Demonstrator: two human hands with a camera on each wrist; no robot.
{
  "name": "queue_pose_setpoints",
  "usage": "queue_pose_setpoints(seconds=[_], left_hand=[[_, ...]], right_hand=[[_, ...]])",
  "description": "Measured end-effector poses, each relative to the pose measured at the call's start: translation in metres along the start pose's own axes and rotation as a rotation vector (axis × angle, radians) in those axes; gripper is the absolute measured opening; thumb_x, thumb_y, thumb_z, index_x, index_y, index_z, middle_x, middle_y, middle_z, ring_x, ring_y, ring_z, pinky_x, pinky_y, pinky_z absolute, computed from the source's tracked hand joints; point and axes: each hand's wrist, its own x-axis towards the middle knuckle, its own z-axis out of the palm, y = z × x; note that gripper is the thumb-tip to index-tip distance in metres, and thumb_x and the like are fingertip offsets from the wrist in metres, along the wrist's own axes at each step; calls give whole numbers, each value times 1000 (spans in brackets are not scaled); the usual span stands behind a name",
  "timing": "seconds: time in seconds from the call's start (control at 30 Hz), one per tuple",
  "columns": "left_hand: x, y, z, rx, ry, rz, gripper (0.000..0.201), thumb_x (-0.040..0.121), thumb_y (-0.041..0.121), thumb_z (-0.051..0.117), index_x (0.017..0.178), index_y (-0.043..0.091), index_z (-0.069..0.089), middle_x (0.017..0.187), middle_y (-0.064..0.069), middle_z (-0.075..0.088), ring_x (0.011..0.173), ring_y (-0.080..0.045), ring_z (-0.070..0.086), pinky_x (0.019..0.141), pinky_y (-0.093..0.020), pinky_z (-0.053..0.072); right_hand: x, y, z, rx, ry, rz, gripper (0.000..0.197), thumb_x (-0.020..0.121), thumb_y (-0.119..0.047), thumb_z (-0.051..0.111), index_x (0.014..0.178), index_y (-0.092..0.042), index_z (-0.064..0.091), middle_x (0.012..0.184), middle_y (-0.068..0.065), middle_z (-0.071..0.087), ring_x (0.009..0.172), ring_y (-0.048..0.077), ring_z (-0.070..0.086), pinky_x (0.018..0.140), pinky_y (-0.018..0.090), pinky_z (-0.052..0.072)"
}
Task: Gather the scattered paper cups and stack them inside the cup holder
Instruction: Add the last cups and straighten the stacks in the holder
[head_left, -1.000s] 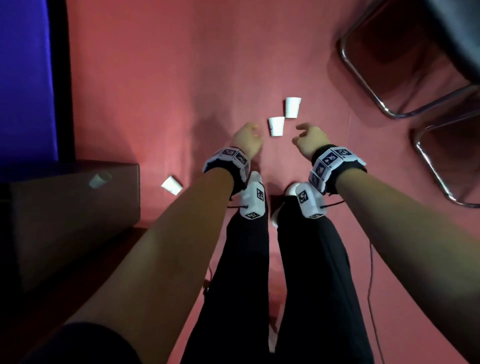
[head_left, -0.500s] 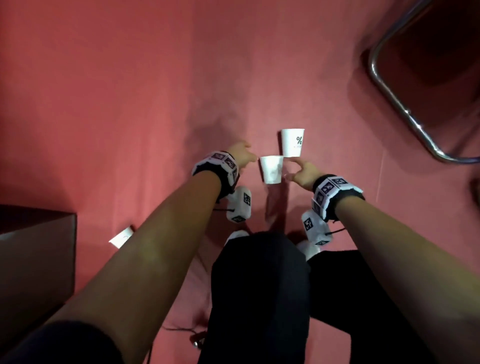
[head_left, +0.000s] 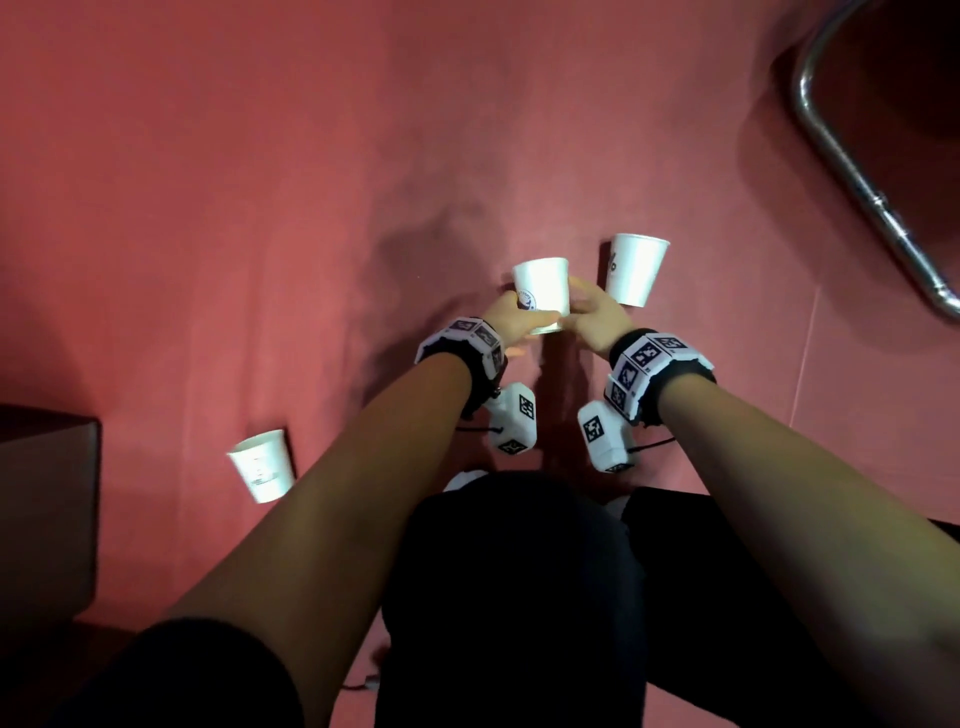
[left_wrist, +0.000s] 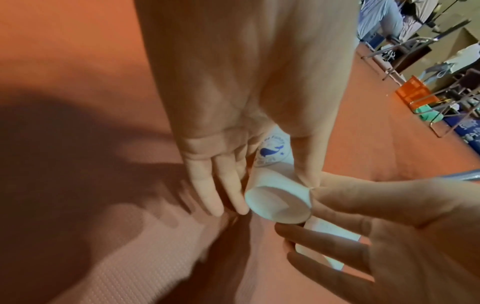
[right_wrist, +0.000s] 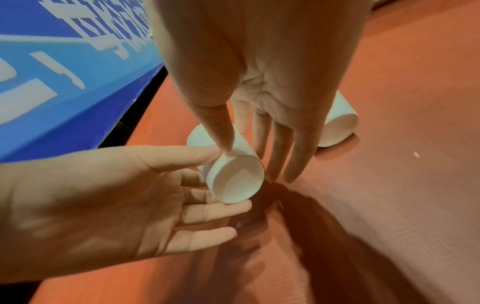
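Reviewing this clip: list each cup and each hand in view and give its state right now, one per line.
Whale-logo cup: off the floor, pinched between both hands, base toward the wrist cameras.
Cup with percent mark: on the red floor, beside the right hand, ungripped.
Third cup: on the floor to the left, untouched.
Left hand: fingers pinching the whale-logo cup.
Right hand: thumb and fingers pinching the same cup.

Held paper cup (head_left: 541, 289) white with a blue whale logo; second cup (head_left: 635, 267) and third cup (head_left: 261, 466) white with dark print. Floor (head_left: 260, 208) red-orange, wristbands (head_left: 649, 364) black-and-white checker markers, trousers (head_left: 519, 597) black. Wall banner (right_wrist: 64, 61) blue with white lettering.
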Motion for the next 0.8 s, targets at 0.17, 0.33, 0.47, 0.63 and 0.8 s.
queue_pose_setpoints(seconds=[0.17, 0.33, 0.47, 0.63, 0.8], left_hand=[[-88, 44, -22, -81, 69, 135, 39, 87, 16, 68, 123, 13, 53, 117, -3, 63, 97, -16, 62, 71, -23, 52], [-222, 107, -40, -77, 174, 271, 46, 74, 13, 77, 115, 12, 56, 104, -4, 65, 85, -14, 60, 73, -20, 49], [-338, 160, -60, 6, 187, 336, 40, 79, 7, 74, 114, 6, 55, 93, 0, 63, 78, -8, 59, 71, -15, 48], [-486, 212, -91, -10, 317, 412, 53, 73, 16, 77, 119, 4, 53, 105, -8, 65, 90, -17, 62, 78, -23, 50], [-619, 233, -116, -21, 441, 472, 52, 63, 38, 75, 106, 18, 53, 105, -4, 65, 95, -19, 61, 85, -31, 48]], right_hand=[[-62, -73, -14, 94, 64, -1, 53, 88, 0, 51, 138, -17, 46, 106, 12, 62, 79, 15, 58, 65, 20, 45], [-162, -190, -27, 172, 92, -88, 58, 94, -17, 54, 146, -15, 29, 112, 19, 61, 87, 24, 62, 84, 40, 54], [-252, -285, -44, 126, 59, -190, 84, 77, -35, 69, 144, -43, 20, 130, 13, 56, 106, 28, 63, 90, 45, 53], [-364, -413, -46, 58, -57, -262, 52, 86, -23, 68, 131, -23, 43, 119, 18, 59, 98, 29, 64, 80, 43, 57], [-459, -509, -25, -38, -115, -345, 51, 80, -29, 74, 119, -19, 44, 109, 9, 60, 102, 29, 64, 81, 52, 56]])
